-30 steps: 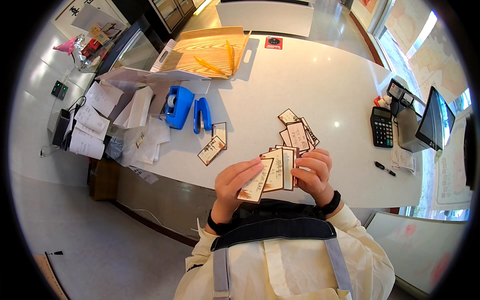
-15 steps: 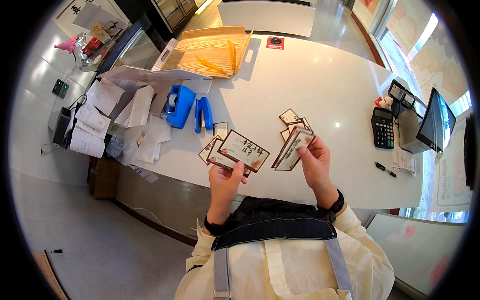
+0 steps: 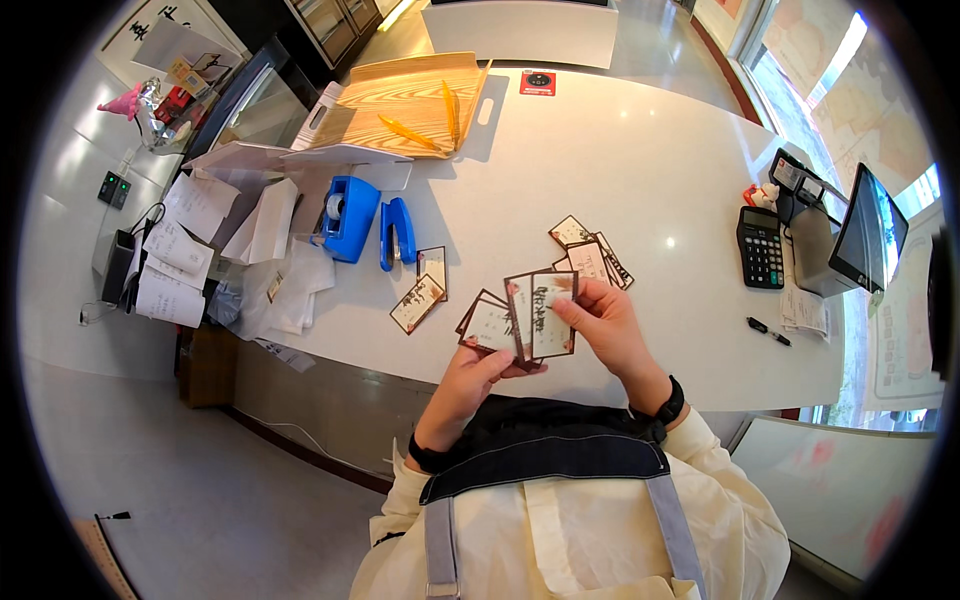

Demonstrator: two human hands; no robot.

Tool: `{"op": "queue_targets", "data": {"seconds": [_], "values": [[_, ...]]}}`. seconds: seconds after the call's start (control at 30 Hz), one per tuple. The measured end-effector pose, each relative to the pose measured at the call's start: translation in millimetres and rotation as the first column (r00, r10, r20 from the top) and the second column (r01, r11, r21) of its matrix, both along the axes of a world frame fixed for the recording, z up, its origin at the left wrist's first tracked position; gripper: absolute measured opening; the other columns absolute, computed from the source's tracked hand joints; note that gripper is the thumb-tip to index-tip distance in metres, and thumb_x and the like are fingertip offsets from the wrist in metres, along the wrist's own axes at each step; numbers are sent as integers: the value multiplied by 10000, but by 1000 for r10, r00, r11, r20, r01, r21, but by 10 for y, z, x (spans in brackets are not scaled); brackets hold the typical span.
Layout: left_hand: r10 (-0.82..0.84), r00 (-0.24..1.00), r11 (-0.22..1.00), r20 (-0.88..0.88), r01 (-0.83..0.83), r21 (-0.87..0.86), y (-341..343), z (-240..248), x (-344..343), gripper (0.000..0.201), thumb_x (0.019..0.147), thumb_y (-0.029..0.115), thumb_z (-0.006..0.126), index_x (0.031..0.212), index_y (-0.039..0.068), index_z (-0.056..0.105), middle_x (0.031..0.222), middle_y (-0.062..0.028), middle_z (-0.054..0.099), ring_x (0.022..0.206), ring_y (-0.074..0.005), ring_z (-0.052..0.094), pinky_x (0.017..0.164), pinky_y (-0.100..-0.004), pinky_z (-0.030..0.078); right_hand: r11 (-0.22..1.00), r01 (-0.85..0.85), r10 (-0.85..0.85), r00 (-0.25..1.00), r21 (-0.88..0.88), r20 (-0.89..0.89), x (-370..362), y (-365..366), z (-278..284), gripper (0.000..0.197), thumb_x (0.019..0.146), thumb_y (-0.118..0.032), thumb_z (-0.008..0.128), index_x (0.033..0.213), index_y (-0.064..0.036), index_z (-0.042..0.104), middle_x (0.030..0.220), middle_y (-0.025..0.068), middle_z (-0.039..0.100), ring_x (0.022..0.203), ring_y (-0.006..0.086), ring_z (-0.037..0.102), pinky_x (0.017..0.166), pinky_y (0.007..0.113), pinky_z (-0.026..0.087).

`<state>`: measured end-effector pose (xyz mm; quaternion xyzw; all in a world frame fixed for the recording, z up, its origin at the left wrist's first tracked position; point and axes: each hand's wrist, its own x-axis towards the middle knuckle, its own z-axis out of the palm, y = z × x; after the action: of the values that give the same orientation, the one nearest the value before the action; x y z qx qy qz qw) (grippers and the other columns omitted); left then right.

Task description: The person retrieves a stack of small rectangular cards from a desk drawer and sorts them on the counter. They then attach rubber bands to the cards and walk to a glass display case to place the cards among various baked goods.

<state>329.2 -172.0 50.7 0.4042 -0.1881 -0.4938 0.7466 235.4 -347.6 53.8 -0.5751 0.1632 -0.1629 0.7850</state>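
Observation:
In front of my body, my left hand [image 3: 478, 378] pinches a small fan of cream cards [image 3: 488, 325] with dark borders and handwriting, the thumb on top. Beside it, my right hand [image 3: 608, 328] grips more of the same cards [image 3: 553, 318] between thumb and fingers, held upright. The two bunches overlap in the middle, so how many cards each hand has is partly hidden. Two loose cards [image 3: 417, 303] lie on the counter to the left, touching each other. Beyond my right hand rests a spread pile of several cards [image 3: 588, 258].
On the white counter [image 3: 600, 150], a blue tape dispenser [image 3: 352, 222] and blue stapler [image 3: 397, 235] stand left, near papers [image 3: 180, 245]. A wooden tray [image 3: 400, 95] with yellow tongs [image 3: 405, 130] is at the back. Right are a calculator [image 3: 761, 250], a marker [image 3: 768, 332] and a screen [image 3: 868, 235].
My hands have come together: the left moved right with its cards, the right moved left. The right hand's cards turned to show a written face and now overlap the left's.

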Motion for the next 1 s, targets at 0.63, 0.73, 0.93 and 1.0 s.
{"op": "queue_targets", "data": {"seconds": [0.63,0.73,0.93,1.0], "values": [[153,986,979,67,-161,127,5,-3,80,377,959,104,388,1327,30,354,1205,-184,551,1033,-307,608,713,-408,596,966,32,-69,988,257,135,-63,-143,8,237,899,-95,593,1114,-2,553,752,30,596,521,67,505,464,216,421],[125,986,986,108,-135,95,36,-45,65,362,936,65,439,1296,44,412,1197,-171,548,1066,-315,587,759,-399,579,999,35,-35,990,2,135,-91,-105,-39,230,864,-36,617,1088,-18,571,794,42,600,575,96,542,521,230,450],[350,330,937,877,-104,-334,-14,91,109,381,748,-59,620,1092,105,626,1175,-134,502,1141,-294,517,925,-370,464,537,359,180,836,-763,519,-20,-33,117,261,663,75,622,883,-64,648,824,51,610,615,175,568,528,272,456],[368,191,930,910,-96,-355,-10,138,99,389,687,15,701,1062,102,643,1181,-121,500,1121,-292,522,936,-355,452,409,482,205,778,-775,593,-53,-37,121,275,575,34,640,833,-57,659,826,51,611,603,174,571,499,267,452]]}}
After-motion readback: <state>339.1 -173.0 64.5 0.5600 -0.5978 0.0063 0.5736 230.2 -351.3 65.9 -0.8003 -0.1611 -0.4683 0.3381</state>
